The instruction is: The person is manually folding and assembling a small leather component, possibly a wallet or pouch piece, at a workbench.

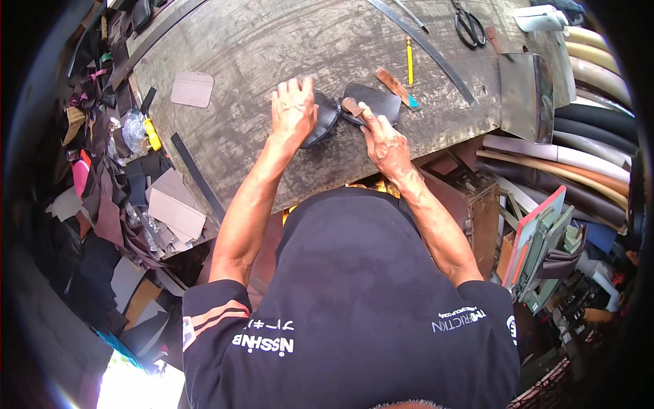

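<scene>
Two black leather pieces lie on the worn table, meeting at a narrow point between my hands. Over the far left side of the left black leather piece [324, 118] my left hand [293, 112] is bent, gripping it against the table; the thumb is hidden. My right hand [387, 142] is closed on a small brown rounded tool [351, 107], held at the near left corner of the ribbed black leather piece [377, 101]. That tool's working end is hard to make out. A knife with a brown handle [392, 83] and a blue-tipped end lies beside the ribbed piece.
Beyond lie a yellow pencil [410, 61], a long metal ruler [429, 51] and black scissors [469, 28]. A beige rounded piece [192, 89] is at left. Leather scraps [177, 208] crowd the left edge; rolled materials [593, 75] and a metal sheet [526, 95] stand right.
</scene>
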Motion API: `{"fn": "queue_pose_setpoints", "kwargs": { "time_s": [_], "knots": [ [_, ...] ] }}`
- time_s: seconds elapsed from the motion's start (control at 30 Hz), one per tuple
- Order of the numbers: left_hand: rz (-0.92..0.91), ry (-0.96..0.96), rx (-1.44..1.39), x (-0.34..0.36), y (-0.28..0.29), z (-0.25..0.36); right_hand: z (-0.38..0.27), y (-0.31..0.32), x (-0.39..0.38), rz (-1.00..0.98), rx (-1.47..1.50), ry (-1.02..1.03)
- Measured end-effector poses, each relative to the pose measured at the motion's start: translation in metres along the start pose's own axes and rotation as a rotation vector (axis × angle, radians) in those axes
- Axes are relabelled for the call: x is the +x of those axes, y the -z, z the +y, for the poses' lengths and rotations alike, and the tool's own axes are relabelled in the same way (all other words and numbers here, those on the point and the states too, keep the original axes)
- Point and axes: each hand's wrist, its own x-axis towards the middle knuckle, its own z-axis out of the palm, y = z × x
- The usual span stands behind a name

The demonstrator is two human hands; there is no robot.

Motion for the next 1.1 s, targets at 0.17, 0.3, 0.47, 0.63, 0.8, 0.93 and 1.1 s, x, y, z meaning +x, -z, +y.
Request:
{"fn": "queue_pose_setpoints", "kwargs": {
  "time_s": [0.17, 0.3, 0.47, 0.63, 0.8, 0.93, 1.1],
  "knots": [
    [0.008, -0.371, -0.073, -0.009, -0.030, 0.009, -0.004, 0.005, 0.002, -0.029, 0.064, -0.071],
    [0.102, -0.375, -0.163, -0.015, -0.036, 0.008, -0.002, 0.005, 0.003, -0.033, 0.088, -0.078],
    [0.176, -0.366, -0.168, -0.021, -0.045, 0.010, 0.003, 0.000, -0.005, 0.046, 0.095, -0.050],
    [0.228, -0.364, -0.179, -0.025, -0.050, 0.011, -0.001, -0.004, -0.015, 0.024, 0.017, -0.001],
    [0.255, -0.364, -0.136, -0.029, -0.056, 0.010, 0.001, 0.002, -0.015, 0.053, 0.056, -0.009],
    [0.305, -0.378, -0.105, -0.030, -0.063, 0.010, 0.008, -0.012, -0.029, 0.046, 0.022, -0.003],
    [0.316, -0.388, -0.095, -0.032, -0.069, 0.010, 0.003, -0.007, -0.032, 0.128, 0.132, -0.027]
  ]
}}
